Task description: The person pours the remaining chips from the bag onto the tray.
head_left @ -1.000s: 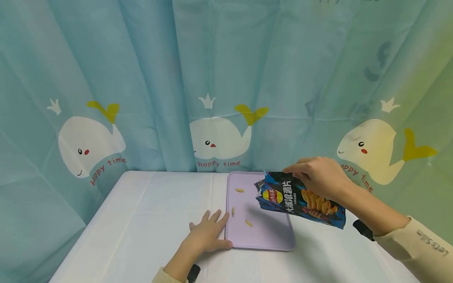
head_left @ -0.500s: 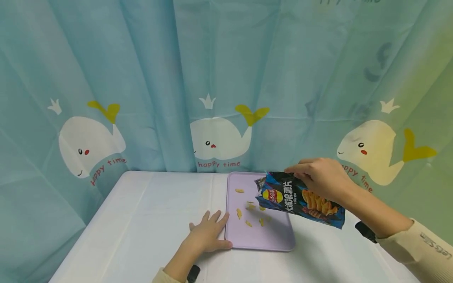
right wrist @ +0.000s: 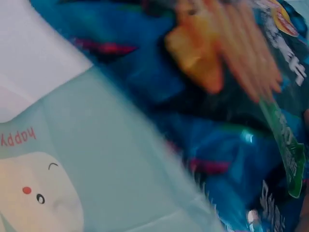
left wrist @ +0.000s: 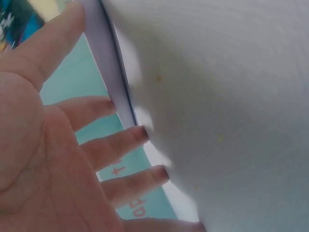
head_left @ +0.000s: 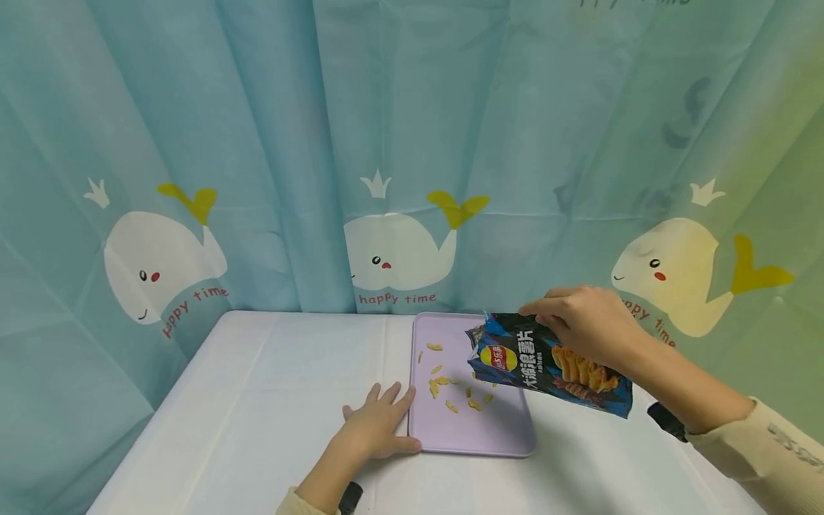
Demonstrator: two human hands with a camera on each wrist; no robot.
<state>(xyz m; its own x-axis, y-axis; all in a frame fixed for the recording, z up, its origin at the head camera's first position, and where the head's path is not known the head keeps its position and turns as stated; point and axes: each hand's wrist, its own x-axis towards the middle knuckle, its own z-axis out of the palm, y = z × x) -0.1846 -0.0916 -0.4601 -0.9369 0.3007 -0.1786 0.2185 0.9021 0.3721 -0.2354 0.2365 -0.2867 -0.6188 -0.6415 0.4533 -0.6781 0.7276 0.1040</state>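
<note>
My right hand (head_left: 589, 323) grips a dark blue bag of potato chips (head_left: 541, 365) by its upper edge and holds it over the tray. The bag lies on its side, its torn mouth facing left and slightly lower than the hand. Below, a lilac tray (head_left: 466, 436) rests on the table with several yellow chips (head_left: 438, 386) scattered across it. Fingers spread, my left hand (head_left: 376, 425) rests at the tray's left edge; in the left wrist view its thumb (left wrist: 58, 38) touches the rim. The bag (right wrist: 145, 87) fills much of the right wrist view.
A white cloth covers the table (head_left: 290, 400), which ends at a light blue curtain (head_left: 270, 143) printed with whales. The curtain hangs right behind the tray's far edge. Black straps circle both wrists.
More chips have dropped from the bag onto the tray, first a few, now a loose cluster toward its left and middle. The bag has shifted very slightly right; my left hand has stayed put.
</note>
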